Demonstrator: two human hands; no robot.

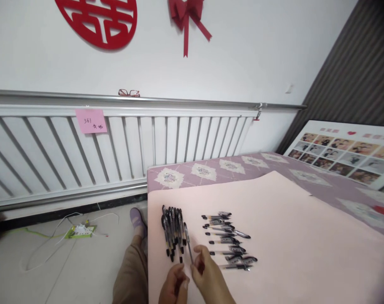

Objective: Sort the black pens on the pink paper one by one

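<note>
A tight bundle of black pens (173, 230) lies on a pink sheet (290, 236). To its right, a column of pen caps and clips (228, 240) lies crosswise. My right hand (207, 274) pinches the lower end of one pen (188, 242), which leans against the right side of the bundle. My left hand (174, 287) is curled closed just left of it, near the pen's tip; what it holds is hidden.
The pink sheet covers a bed with a purple patterned cover (230, 166). A white radiator (116, 147) with a pink note (90, 121) runs along the wall. A power strip with cables (81, 231) lies on the floor. A photo board (347, 152) leans at the right.
</note>
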